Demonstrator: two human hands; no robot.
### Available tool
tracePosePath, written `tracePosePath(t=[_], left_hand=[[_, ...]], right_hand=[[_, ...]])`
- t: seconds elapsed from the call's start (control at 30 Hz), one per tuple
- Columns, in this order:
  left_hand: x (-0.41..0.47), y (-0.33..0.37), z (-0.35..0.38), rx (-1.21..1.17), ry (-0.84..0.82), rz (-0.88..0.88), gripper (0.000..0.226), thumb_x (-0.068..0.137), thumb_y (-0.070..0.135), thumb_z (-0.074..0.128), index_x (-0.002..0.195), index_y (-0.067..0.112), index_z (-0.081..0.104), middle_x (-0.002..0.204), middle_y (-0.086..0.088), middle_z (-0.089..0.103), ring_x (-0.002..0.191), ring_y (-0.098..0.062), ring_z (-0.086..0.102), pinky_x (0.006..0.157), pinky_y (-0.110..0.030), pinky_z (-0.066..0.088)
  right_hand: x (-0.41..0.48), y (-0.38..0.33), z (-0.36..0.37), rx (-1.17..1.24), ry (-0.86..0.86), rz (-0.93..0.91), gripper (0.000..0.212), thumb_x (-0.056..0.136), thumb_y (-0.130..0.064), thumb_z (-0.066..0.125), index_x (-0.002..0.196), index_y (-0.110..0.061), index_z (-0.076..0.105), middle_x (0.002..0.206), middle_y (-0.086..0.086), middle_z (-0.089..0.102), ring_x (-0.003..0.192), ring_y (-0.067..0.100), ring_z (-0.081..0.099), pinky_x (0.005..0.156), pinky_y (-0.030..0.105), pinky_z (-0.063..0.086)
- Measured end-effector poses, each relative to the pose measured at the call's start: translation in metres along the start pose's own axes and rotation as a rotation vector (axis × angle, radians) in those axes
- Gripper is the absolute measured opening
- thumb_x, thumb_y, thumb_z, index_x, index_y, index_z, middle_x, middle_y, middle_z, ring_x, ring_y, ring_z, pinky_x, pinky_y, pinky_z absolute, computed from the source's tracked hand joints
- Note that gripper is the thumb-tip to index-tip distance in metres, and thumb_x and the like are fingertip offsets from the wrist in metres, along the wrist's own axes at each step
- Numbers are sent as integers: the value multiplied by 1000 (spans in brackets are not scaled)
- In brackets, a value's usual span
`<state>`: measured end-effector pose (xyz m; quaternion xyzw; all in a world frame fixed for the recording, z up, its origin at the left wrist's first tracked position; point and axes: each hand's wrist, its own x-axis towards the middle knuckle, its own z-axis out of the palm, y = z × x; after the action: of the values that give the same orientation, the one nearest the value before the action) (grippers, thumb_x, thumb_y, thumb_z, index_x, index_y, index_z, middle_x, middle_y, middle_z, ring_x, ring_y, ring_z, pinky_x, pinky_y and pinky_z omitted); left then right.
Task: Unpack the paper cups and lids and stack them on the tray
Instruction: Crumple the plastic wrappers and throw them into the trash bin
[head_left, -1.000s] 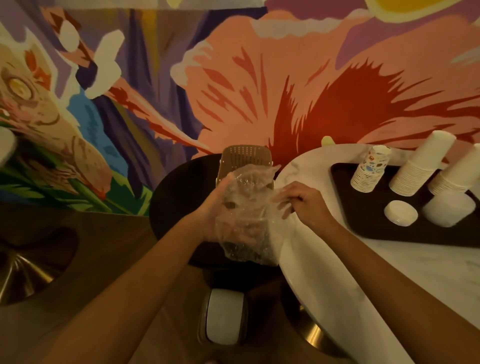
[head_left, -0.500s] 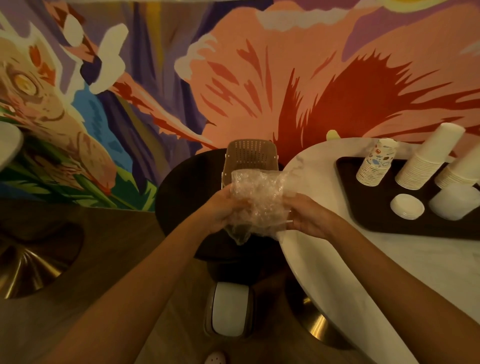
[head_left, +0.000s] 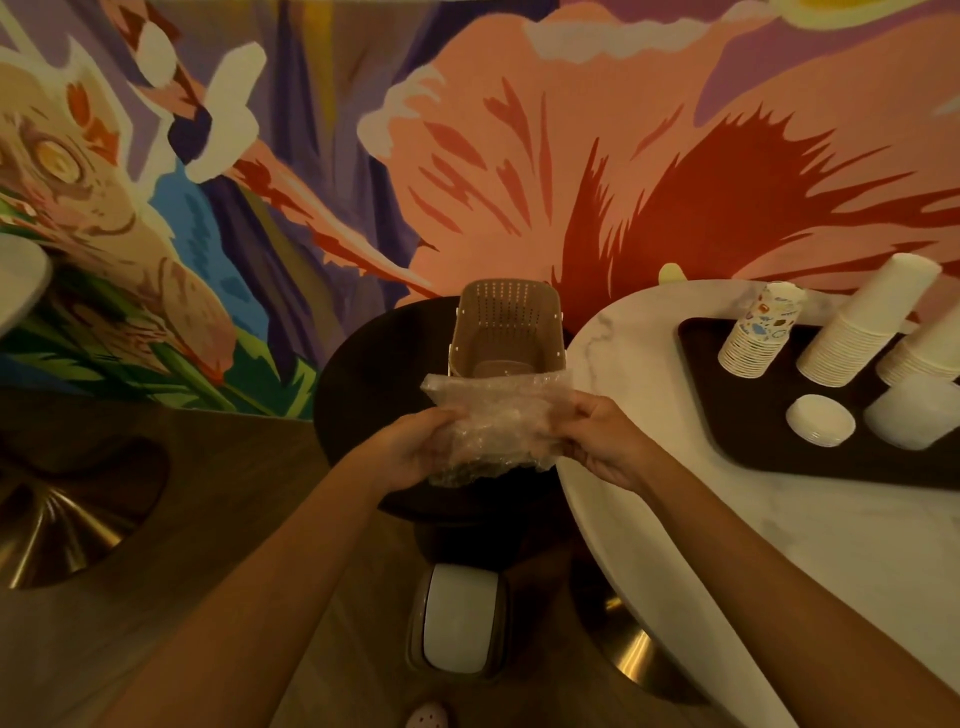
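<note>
With left hand and right hand clamped on its ends, holds crumpled plastic bag just beside basket, likely for dropping in.
Leaves cups and lids stacked on tray on bench, well apart at right; unpacking seemingly finished.

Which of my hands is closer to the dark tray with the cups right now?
Right. Your right hand holds the plastic wrapper by its right side, over the marble table edge, left of the tray. Your left hand holds the wrapper's other side, farther from the tray.
</note>
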<state>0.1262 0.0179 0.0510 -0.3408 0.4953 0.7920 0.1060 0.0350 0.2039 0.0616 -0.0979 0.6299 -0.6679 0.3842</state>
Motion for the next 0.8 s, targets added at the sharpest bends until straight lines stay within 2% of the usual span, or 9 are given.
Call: tracePosePath(t=[0.1, 0.2, 0.27, 0.33, 0.43, 0.53, 0.63, 0.7, 0.8], left_hand=[[-6, 0, 4, -200, -52, -47, 33, 93, 34, 45, 112, 10, 56, 106, -12, 66, 94, -25, 65, 71, -33, 58], [-8, 2, 8, -490, -83, -114, 55, 85, 52, 50, 112, 4, 53, 116, -19, 61, 101, -35, 61, 76, -42, 55], [-10, 4, 16, -475, -134, -134, 64, 78, 59, 55, 111, 4, 53, 119, -20, 58, 107, -37, 57, 84, -44, 49], [-8, 5, 25, -309, -130, -85, 64, 72, 54, 61, 116, 10, 50, 119, -15, 57, 112, -33, 54, 95, -45, 44], [-3, 3, 35, -91, 33, 68, 53, 81, 21, 65, 129, 18, 42, 113, -8, 57, 108, -28, 56, 93, -45, 47], [1, 6, 31, -110, 121, 148, 51, 83, 4, 61, 128, 19, 43, 116, -6, 55, 109, -26, 56, 83, -42, 52], [-1, 9, 20, 1, 38, 207, 48, 83, 0, 59, 124, 22, 46, 120, -4, 56, 112, -24, 55, 85, -39, 52], [-2, 8, 18, 117, -22, 229, 48, 82, -1, 59, 124, 21, 48, 121, -3, 56, 112, -23, 55, 87, -38, 51], [-2, 9, 23, 288, -79, 246, 45, 81, -1, 60, 119, 21, 51, 122, -5, 57, 114, -23, 55, 90, -40, 51]], right_hand=[[2, 0, 2, -336, 135, -120, 30, 89, 9, 45, 114, 5, 59, 97, 12, 64, 81, 20, 61, 66, 19, 55], [5, 2, 3, -708, 194, -309, 36, 83, 17, 43, 112, 6, 62, 110, 15, 62, 101, 29, 57, 85, 29, 48], [5, 5, 4, -866, 190, -384, 32, 83, 14, 45, 107, 4, 65, 115, 19, 60, 106, 32, 54, 87, 27, 43], [4, 7, 6, -939, 181, -408, 31, 86, 10, 43, 108, 3, 64, 117, 21, 55, 109, 34, 50, 87, 24, 37], [2, 7, 9, -951, 130, -387, 33, 90, 5, 42, 118, -2, 59, 123, 20, 53, 113, 33, 48, 84, 22, 36], [1, 8, 8, -882, 37, -274, 35, 90, -1, 47, 121, -12, 57, 126, 15, 53, 107, 27, 53, 83, 23, 43], [-3, 3, 9, -591, -73, -83, 26, 89, -5, 49, 111, -20, 54, 115, 9, 52, 93, 17, 54, 76, 24, 47], [-4, -2, 10, -402, -12, -5, 23, 91, -15, 52, 114, -18, 48, 107, 4, 55, 91, 15, 55, 74, 23, 49], [-3, -3, 6, -520, 11, -64, 34, 91, -16, 54, 124, -13, 47, 105, 2, 58, 89, 11, 56, 63, 12, 48]])
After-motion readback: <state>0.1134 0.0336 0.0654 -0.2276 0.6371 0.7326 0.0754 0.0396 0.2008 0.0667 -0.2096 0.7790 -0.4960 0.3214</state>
